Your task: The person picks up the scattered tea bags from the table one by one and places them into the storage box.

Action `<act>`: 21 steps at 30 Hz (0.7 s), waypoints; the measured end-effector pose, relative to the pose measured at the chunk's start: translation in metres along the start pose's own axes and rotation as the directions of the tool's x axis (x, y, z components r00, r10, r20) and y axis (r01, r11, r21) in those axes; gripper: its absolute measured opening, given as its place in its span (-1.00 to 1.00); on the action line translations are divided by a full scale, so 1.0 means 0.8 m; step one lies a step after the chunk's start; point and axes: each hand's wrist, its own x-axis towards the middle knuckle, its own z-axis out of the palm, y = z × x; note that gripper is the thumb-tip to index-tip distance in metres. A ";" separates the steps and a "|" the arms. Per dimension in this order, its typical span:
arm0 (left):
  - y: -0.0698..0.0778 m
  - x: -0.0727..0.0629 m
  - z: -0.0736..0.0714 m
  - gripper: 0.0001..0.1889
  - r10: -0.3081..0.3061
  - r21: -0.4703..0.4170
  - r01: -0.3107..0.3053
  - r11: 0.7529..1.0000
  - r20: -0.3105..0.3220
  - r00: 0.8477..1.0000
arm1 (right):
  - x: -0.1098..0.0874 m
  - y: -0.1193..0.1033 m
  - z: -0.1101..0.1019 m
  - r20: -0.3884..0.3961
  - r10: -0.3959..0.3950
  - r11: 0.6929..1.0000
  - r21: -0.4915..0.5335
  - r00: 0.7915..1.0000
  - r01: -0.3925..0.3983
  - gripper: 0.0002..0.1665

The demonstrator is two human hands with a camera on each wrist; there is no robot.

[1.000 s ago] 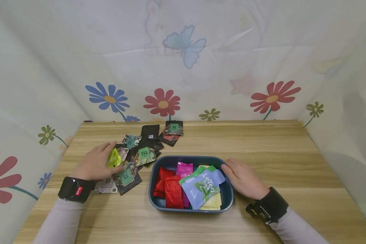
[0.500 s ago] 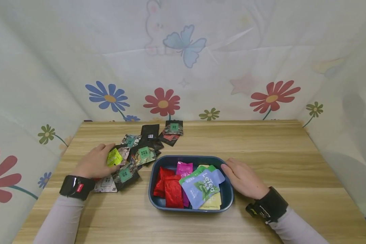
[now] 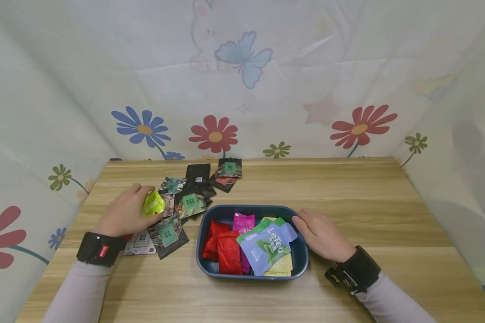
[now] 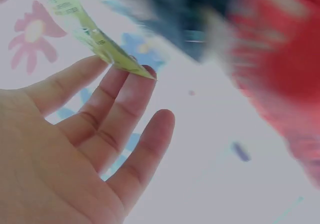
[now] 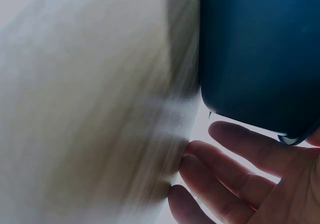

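Note:
My left hand [image 3: 125, 211] pinches a shiny yellow-green sachet [image 3: 153, 203] by its edges, at the left of a pile of dark sachets. In the left wrist view, this sachet [image 4: 95, 37] lies along the fingertips [image 4: 145, 79]. My right hand [image 3: 323, 235] rests at the right end of a dark blue tub [image 3: 250, 277], its thumb by the rim. In the right wrist view, the fingers [image 5: 235, 179] stretch beside the tub's outer wall [image 5: 260, 59]. Inside the tub lie red sachets [image 3: 230, 253], a magenta sachet [image 3: 244, 222] and a blue LeTea packet [image 3: 264, 251] over green and pale yellow packets.
Dark patterned sachets [image 3: 191, 204] spread from the left hand towards the back wall, with two overlapping ones [image 3: 229, 168] at the far end. A white sachet [image 3: 140, 244] and a bit of red show under the left wrist. Flowered cloth [image 3: 307, 112] surrounds the wooden table [image 3: 347, 193].
The yellow-green sachet has tipped up and shifted slightly right with my left fingers. A dark sachet beside that hand lifted briefly and lies flat again. The right hand and tub stayed put.

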 end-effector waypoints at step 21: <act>0.179 -0.005 -0.064 -0.14 0.411 -0.057 -0.418 0.907 -0.099 0.906 | 0.001 0.004 -0.029 0.245 0.119 0.966 0.197 0.962 -0.170 -0.57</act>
